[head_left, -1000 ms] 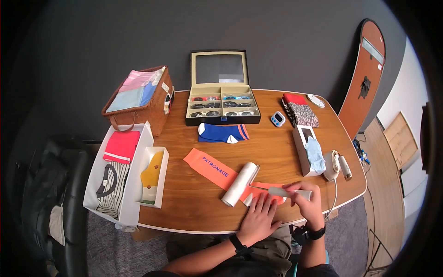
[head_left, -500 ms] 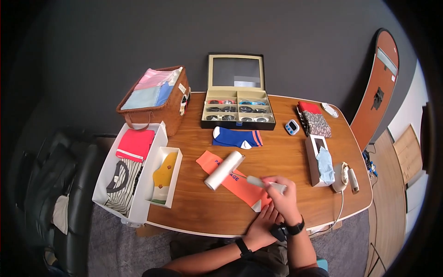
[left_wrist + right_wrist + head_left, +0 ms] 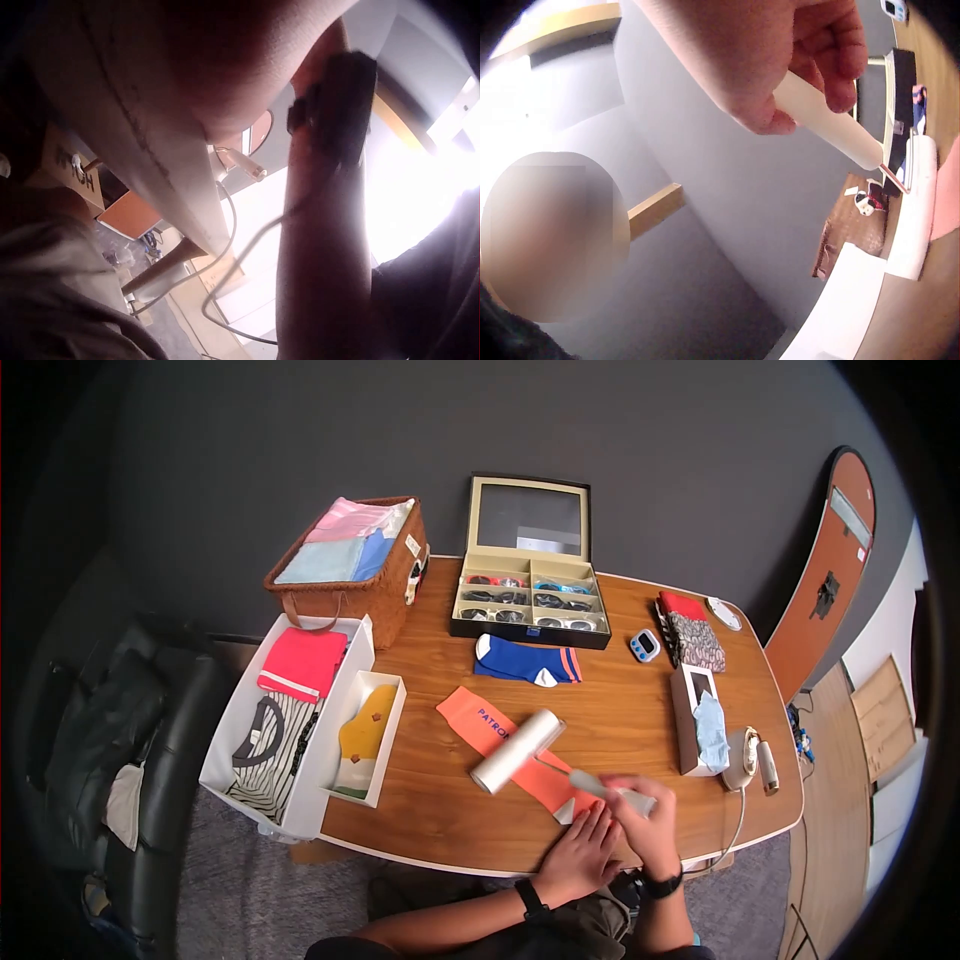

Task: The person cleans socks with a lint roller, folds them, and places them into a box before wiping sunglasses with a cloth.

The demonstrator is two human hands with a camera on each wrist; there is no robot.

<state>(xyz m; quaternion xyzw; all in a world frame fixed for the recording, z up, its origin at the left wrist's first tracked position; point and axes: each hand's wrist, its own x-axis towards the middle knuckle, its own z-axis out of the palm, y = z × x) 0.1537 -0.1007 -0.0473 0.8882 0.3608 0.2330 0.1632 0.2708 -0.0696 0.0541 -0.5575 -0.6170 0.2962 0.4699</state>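
In the head view my right hand (image 3: 645, 825) grips the pale handle of a lint roller (image 3: 518, 750). Its white roll lies across the orange sock (image 3: 465, 712), over the last letters of the printed word PATRONAGE. My left hand (image 3: 580, 862) rests with fairly straight fingers at the sock's near end, beside its pale heel patch. From the right wrist the handle (image 3: 832, 124) shows inside curled fingers, and the white roll (image 3: 921, 214) sits against the orange fabric. The left wrist view catches mostly forearms and the table's underside; the left fingertips are hidden there.
Blue socks (image 3: 525, 662) lie beyond the orange one, before an open sunglasses case (image 3: 535, 632). White boxes of clothes (image 3: 215, 760) and a wicker basket (image 3: 340, 605) stand left. At right are a timer (image 3: 644, 646), a tissue-like box (image 3: 690, 730) and a corded device (image 3: 740, 760).
The roller slid along the orange sock toward the lettering, then came partway back toward me. My left hand stayed at the sock's near end. The head view has shifted.
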